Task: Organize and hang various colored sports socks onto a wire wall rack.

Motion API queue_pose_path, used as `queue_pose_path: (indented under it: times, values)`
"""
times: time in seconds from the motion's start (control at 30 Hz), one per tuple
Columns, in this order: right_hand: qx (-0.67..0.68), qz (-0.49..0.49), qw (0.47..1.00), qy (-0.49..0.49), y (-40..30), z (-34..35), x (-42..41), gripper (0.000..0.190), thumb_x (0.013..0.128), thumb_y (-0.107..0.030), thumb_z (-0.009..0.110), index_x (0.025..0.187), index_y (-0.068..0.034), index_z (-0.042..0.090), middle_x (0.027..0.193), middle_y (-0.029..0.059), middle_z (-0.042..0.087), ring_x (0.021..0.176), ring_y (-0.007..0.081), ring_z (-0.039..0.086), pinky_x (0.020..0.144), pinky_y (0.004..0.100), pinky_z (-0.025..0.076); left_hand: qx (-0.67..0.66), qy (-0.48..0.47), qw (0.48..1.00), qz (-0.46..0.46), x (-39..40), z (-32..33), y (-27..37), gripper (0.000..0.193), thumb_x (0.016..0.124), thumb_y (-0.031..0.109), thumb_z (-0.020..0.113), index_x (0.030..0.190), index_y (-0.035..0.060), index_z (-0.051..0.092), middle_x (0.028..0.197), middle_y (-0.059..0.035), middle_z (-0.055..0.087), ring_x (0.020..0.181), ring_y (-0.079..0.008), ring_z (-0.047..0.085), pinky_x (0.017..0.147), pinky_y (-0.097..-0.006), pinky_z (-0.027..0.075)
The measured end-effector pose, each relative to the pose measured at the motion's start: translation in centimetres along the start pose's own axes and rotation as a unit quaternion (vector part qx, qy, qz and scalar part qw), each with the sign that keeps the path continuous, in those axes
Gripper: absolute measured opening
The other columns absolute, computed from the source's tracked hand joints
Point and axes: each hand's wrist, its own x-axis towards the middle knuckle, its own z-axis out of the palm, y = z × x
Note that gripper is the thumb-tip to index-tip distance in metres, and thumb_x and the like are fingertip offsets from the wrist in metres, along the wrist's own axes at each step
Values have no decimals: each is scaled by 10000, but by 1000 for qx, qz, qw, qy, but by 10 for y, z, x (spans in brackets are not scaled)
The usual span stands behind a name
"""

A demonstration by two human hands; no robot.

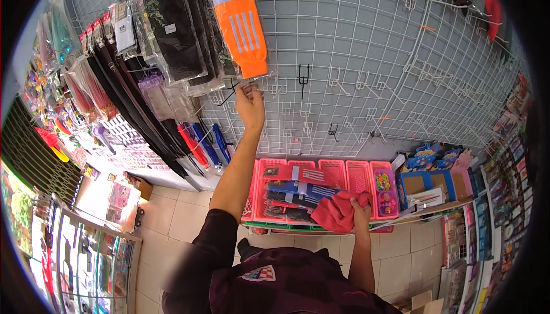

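My left hand (pixel 250 110) is raised to the wire grid panel (pixel 318 34), fingers bent beside a black metal hook (pixel 228 92). Just above the fingertips hangs an orange sock (pixel 240 26) with pale stripes in clear plastic packaging. Whether the fingers grip anything there I cannot tell. Lower down, my right hand (pixel 361 213) holds a crumpled red cloth (pixel 339 211) over the pink plastic baskets (pixel 359 174). Left of the cloth, packaged socks lie across the baskets: a red pack (pixel 296 174), a blue pack (pixel 300 188) and dark ones (pixel 288 198).
Packaged black socks (pixel 172 26) and belts (pixel 129 95) hang to the left. Bare hooks (pixel 304 80) stick out from the grid. A purple tray (pixel 384 191) of small colourful pieces and a blue cardboard box (pixel 423 189) stand right. A glass display case (pixel 94 258) is at lower left.
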Motion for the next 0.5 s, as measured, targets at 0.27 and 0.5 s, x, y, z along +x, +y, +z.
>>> queue_pose_path:
  times: [0.27,0.5]
  values:
    - [1,3,1000,-9,8,-2,3,142,903,-111,696,1012,-20,697,994,25,664,907,130,607,830,277,486,81,61,994,40,22,2,9,214,922,102,635,1053,-61,591,813,-162,725,695,-201,722,655,-305,548]
    - [13,11,1000,-12,10,-6,2,154,907,-105,690,1035,-20,697,1002,28,664,917,128,602,839,275,484,113,47,990,67,28,-2,5,141,916,66,609,878,-52,676,748,-116,719,659,-168,697,623,-298,525]
